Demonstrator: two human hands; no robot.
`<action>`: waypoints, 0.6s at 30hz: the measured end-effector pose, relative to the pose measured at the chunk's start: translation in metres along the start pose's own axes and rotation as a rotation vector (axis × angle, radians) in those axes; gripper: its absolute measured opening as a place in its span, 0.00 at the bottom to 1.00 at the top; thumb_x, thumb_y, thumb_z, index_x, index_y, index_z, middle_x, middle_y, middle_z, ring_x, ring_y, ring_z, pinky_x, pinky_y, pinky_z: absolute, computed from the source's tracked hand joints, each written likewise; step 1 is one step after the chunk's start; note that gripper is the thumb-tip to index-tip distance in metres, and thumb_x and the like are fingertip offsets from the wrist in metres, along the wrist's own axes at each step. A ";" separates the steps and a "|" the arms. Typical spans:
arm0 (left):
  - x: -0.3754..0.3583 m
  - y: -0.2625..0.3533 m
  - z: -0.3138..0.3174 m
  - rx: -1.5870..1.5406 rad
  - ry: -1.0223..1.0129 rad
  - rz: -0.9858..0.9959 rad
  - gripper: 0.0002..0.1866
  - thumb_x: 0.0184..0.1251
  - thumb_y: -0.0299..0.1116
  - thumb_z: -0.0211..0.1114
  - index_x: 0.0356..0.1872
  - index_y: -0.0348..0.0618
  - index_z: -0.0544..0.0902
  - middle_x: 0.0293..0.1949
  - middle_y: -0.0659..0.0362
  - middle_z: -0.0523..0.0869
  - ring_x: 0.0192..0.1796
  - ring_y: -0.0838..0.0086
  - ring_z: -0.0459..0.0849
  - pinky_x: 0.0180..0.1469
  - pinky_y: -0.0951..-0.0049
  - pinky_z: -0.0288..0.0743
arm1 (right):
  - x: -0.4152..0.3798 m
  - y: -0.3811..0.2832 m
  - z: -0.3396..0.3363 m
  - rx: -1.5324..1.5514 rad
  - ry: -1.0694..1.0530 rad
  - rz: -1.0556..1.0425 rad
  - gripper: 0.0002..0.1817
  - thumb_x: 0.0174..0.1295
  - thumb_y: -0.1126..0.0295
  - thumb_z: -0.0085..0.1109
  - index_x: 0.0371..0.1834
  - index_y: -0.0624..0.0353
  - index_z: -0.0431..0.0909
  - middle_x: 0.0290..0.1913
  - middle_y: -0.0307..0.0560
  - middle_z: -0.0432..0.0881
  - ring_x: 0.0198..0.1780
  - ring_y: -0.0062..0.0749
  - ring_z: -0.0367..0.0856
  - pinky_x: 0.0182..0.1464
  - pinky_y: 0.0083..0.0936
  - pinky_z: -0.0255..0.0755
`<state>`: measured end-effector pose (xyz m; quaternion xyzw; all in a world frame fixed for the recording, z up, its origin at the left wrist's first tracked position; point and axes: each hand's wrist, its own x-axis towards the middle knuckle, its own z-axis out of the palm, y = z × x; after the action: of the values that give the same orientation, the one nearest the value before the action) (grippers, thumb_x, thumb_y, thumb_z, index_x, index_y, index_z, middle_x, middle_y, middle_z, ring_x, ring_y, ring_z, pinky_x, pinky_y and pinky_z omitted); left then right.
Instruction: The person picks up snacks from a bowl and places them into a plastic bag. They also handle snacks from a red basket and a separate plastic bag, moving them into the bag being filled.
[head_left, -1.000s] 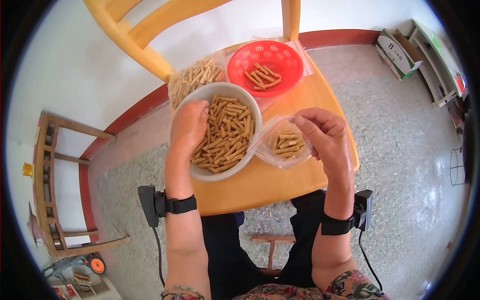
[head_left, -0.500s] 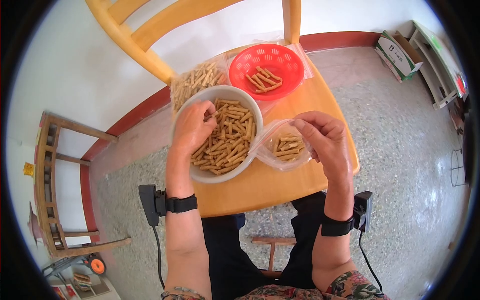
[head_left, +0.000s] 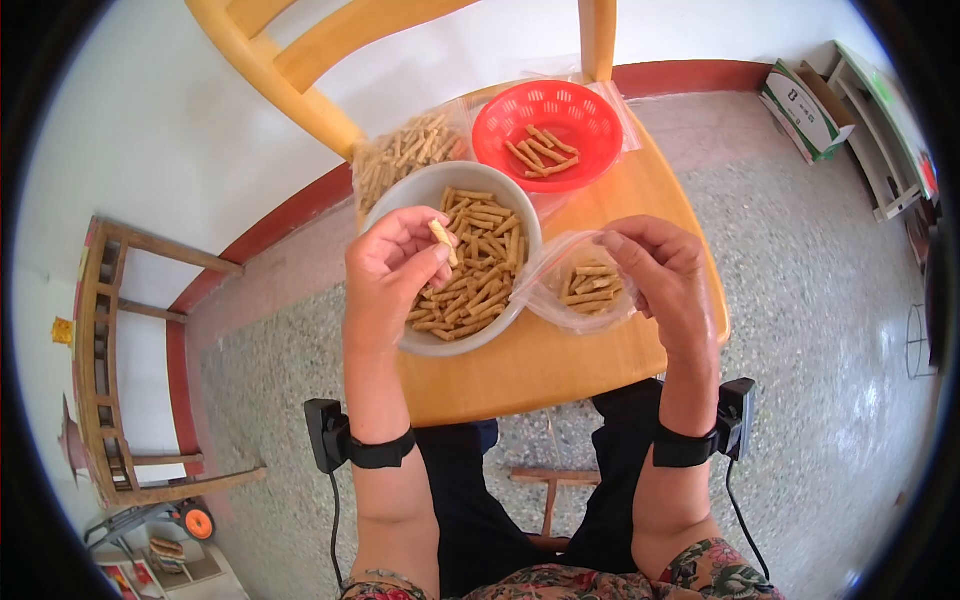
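Observation:
Between the thumb and fingers of my left hand (head_left: 392,268) is a short pale snack stick (head_left: 443,242), raised over the left part of a grey bowl (head_left: 530,222). Many brown snack sticks (head_left: 470,290) fill that bowl. My right hand (head_left: 660,270) pinches the rim of a clear plastic bag (head_left: 560,255), holding its mouth apart. Several sticks (head_left: 592,288) lie inside the bag, which rests on the chair seat just right of the bowl. Behind it stands a red plastic basket (head_left: 600,165) with several sticks in it.
A filled clear bag of sticks (head_left: 410,150) lies behind the grey bowl. Everything stands on a wooden chair seat (head_left: 480,385), its backrest (head_left: 350,45) at the far side. A wooden frame (head_left: 105,350) is at left, a cardboard box (head_left: 805,110) at far right.
My left hand has lifted from the sticks in the bowl and turned, now showing one stick in its fingers. My right hand keeps its hold on the bag. The whole view has shifted slightly.

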<state>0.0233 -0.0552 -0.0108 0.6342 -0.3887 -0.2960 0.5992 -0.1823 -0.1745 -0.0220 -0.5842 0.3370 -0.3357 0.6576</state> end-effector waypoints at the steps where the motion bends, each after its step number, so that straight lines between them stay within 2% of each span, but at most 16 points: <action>1: -0.001 0.004 0.004 -0.121 -0.026 0.008 0.09 0.54 0.19 0.58 0.38 0.35 0.76 0.30 0.57 0.81 0.26 0.82 0.76 0.29 0.84 0.71 | 0.000 0.001 0.000 -0.003 0.008 0.001 0.07 0.58 0.70 0.57 0.30 0.63 0.79 0.20 0.30 0.75 0.19 0.07 0.65 0.18 0.09 0.57; 4: -0.004 0.007 0.014 -0.273 -0.123 0.019 0.09 0.54 0.19 0.59 0.37 0.34 0.76 0.31 0.55 0.81 0.26 0.81 0.77 0.29 0.83 0.71 | 0.001 0.004 0.002 0.003 0.017 -0.001 0.07 0.57 0.71 0.57 0.30 0.63 0.79 0.20 0.30 0.74 0.20 0.07 0.66 0.19 0.09 0.58; 11: -0.013 0.016 0.039 -0.383 -0.271 0.023 0.09 0.52 0.18 0.60 0.36 0.34 0.76 0.32 0.55 0.81 0.27 0.82 0.76 0.29 0.84 0.71 | 0.000 0.003 0.000 0.039 -0.009 0.013 0.06 0.57 0.73 0.56 0.31 0.65 0.78 0.23 0.31 0.76 0.24 0.08 0.68 0.23 0.10 0.60; 17: -0.017 0.017 0.061 -0.110 -0.177 0.108 0.10 0.49 0.15 0.62 0.34 0.36 0.77 0.29 0.62 0.79 0.27 0.86 0.74 0.28 0.87 0.68 | 0.000 0.002 -0.003 0.063 -0.028 0.013 0.07 0.58 0.73 0.56 0.32 0.66 0.78 0.25 0.34 0.77 0.27 0.10 0.70 0.26 0.11 0.63; 18: -0.018 0.016 0.062 0.029 -0.168 0.161 0.10 0.49 0.16 0.62 0.33 0.37 0.77 0.28 0.63 0.78 0.26 0.86 0.73 0.27 0.86 0.67 | 0.000 0.002 -0.004 0.034 -0.029 0.031 0.07 0.58 0.73 0.56 0.33 0.67 0.78 0.25 0.35 0.78 0.27 0.10 0.71 0.27 0.11 0.64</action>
<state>-0.0402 -0.0726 -0.0033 0.5824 -0.4914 -0.2936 0.5772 -0.1852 -0.1761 -0.0240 -0.5725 0.3305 -0.3227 0.6774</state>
